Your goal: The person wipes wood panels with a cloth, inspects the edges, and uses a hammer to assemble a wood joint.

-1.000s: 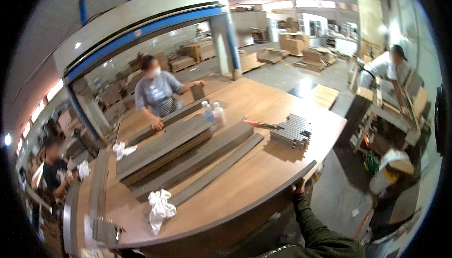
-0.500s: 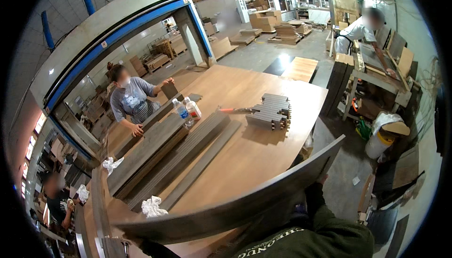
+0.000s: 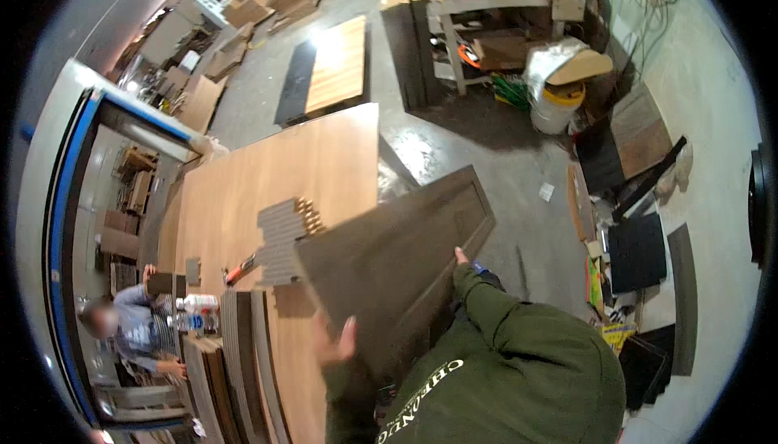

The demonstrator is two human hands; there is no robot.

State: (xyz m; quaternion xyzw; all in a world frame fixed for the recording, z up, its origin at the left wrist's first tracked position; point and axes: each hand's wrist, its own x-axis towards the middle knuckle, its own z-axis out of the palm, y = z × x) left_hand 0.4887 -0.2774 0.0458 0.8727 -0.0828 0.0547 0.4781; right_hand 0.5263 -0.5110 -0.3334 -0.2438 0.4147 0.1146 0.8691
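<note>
A long wooden tabletop (image 3: 267,177) is seen, with planks (image 3: 235,363) laid along it and a stack of small grey slats (image 3: 282,237) beside them. A dark brown panel (image 3: 397,262) is held tilted above the tabletop's near edge, lifted clear and not yet set down anywhere. It is gripped by the fingers of the left hand (image 3: 336,343) at its lower edge and of the right hand (image 3: 462,256) along its far side.

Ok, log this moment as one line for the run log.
left hand: grips dark wood panel | right hand: on panel's far edge | panel: lifted, tilted beside worktable | co-worker: at far side
</note>
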